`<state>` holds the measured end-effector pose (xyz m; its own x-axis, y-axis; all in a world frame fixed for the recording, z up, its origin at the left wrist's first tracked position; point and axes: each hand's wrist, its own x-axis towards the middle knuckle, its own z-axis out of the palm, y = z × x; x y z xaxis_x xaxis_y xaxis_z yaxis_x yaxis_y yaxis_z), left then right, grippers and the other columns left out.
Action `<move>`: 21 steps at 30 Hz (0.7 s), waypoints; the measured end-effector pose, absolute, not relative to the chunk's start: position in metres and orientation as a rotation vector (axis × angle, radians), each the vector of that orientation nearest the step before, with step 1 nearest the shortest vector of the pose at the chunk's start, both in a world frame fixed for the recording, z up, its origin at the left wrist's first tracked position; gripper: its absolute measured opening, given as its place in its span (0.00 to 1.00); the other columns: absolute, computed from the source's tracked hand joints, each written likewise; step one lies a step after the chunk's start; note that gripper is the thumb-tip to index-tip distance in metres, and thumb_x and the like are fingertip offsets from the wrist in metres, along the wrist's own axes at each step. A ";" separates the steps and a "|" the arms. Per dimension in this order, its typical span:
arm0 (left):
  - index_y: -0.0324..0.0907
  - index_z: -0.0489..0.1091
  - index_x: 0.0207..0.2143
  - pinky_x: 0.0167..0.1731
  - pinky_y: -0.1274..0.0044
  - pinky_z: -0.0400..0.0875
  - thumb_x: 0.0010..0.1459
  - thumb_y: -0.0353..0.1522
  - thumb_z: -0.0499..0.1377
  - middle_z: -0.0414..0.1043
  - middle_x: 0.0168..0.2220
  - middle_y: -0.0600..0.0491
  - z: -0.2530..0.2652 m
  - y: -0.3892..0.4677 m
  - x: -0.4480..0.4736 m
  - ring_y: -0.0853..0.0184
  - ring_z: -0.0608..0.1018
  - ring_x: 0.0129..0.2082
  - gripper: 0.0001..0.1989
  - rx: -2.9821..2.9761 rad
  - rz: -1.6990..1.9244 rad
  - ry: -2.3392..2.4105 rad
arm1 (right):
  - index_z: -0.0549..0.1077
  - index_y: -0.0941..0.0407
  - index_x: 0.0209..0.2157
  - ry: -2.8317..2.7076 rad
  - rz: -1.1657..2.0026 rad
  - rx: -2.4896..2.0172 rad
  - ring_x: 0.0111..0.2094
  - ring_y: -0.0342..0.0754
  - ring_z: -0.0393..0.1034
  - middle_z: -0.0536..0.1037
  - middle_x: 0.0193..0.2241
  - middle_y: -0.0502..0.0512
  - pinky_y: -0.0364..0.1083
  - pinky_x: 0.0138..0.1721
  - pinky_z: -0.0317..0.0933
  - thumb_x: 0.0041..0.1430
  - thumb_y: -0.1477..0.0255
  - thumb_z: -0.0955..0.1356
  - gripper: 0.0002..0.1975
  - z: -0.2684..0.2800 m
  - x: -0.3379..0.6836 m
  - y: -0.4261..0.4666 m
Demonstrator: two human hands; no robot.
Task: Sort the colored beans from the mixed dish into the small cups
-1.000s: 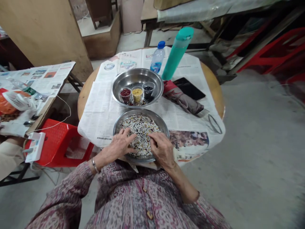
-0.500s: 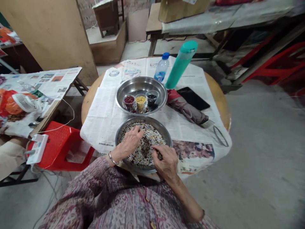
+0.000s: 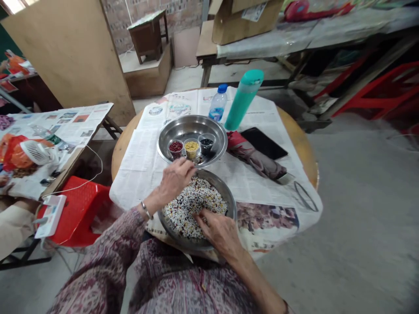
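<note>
My left hand [image 3: 176, 178] hovers over the touching rims of two steel bowls, its fingertips pinched together; what they hold, if anything, is too small to make out. In the near bowl [image 3: 231, 192] lies a bed of mixed white, yellow and dark grains [image 3: 183, 209]. My right hand [image 3: 218, 229] reaches into these grains from the right, thumb and fingers curled close at the surface, their contents hidden. The far bowl [image 3: 183, 123] contains three clear cups: one of dark red beans [image 3: 176, 147], one of yellow beans [image 3: 191, 148], one of black beans [image 3: 206, 144]. Loose grains lie beside the cups.
Newspaper [image 3: 137, 170] covers the round table. Behind the bowls stand a water bottle [image 3: 218, 104] and a teal bottle [image 3: 244, 100]. A folded umbrella [image 3: 255, 159], a black tablet-like object [image 3: 264, 143] stay right. At left are a red stool [image 3: 73, 218] and another person's sleeve [image 3: 15, 226].
My left hand has risen from the grains toward the far bowl. My right hand has moved left and deeper over the grains, its fingers reaching down. The view has tilted up slightly.
</note>
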<state>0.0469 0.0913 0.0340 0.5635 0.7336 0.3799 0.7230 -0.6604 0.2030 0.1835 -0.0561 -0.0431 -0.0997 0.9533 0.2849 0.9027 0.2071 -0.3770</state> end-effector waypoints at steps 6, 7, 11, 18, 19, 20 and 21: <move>0.45 0.76 0.40 0.49 0.67 0.66 0.67 0.31 0.54 0.76 0.39 0.51 0.041 0.170 0.064 0.61 0.73 0.45 0.10 2.815 0.515 1.461 | 0.73 0.54 0.31 -1.917 0.089 -1.593 0.26 0.44 0.75 0.80 0.26 0.48 0.44 0.32 0.56 0.69 0.68 0.62 0.13 -0.047 0.183 -0.059; 0.45 0.76 0.40 0.50 0.66 0.65 0.67 0.31 0.54 0.76 0.40 0.51 0.039 0.178 0.066 0.60 0.73 0.45 0.10 2.822 0.467 1.478 | 0.73 0.54 0.31 -1.902 0.090 -1.581 0.27 0.44 0.75 0.80 0.27 0.48 0.43 0.32 0.57 0.69 0.69 0.62 0.13 -0.048 0.183 -0.058; 0.45 0.77 0.39 0.51 0.62 0.62 0.66 0.30 0.54 0.76 0.42 0.49 0.031 0.194 0.074 0.56 0.71 0.49 0.10 2.859 0.322 1.482 | 0.73 0.54 0.32 -1.862 0.087 -1.553 0.28 0.43 0.75 0.81 0.28 0.49 0.43 0.33 0.58 0.69 0.71 0.62 0.12 -0.050 0.184 -0.057; 0.43 0.76 0.40 0.53 0.63 0.60 0.66 0.28 0.52 0.74 0.42 0.47 0.023 0.201 0.080 0.56 0.70 0.50 0.12 2.881 0.225 1.457 | 0.74 0.54 0.32 -1.828 0.106 -1.536 0.27 0.44 0.74 0.81 0.28 0.49 0.43 0.34 0.58 0.68 0.72 0.63 0.10 -0.050 0.183 -0.057; 0.43 0.76 0.39 0.53 0.64 0.60 0.65 0.28 0.52 0.75 0.42 0.47 0.022 0.202 0.080 0.56 0.70 0.49 0.12 2.879 0.224 1.459 | 0.74 0.54 0.32 -1.826 0.113 -1.539 0.28 0.44 0.74 0.81 0.28 0.49 0.43 0.34 0.57 0.68 0.72 0.63 0.10 -0.050 0.183 -0.057; 0.43 0.76 0.38 0.53 0.64 0.60 0.65 0.28 0.52 0.75 0.41 0.47 0.021 0.203 0.081 0.57 0.71 0.49 0.12 2.879 0.227 1.457 | 0.74 0.54 0.32 -1.824 0.119 -1.543 0.28 0.44 0.74 0.81 0.28 0.49 0.43 0.34 0.57 0.68 0.72 0.64 0.10 -0.050 0.183 -0.057; 0.42 0.76 0.38 0.53 0.65 0.60 0.65 0.27 0.52 0.75 0.41 0.47 0.020 0.203 0.081 0.57 0.71 0.49 0.12 2.885 0.238 1.451 | 0.74 0.54 0.32 -1.820 0.122 -1.548 0.28 0.44 0.74 0.81 0.28 0.49 0.43 0.34 0.57 0.67 0.72 0.64 0.10 -0.050 0.183 -0.057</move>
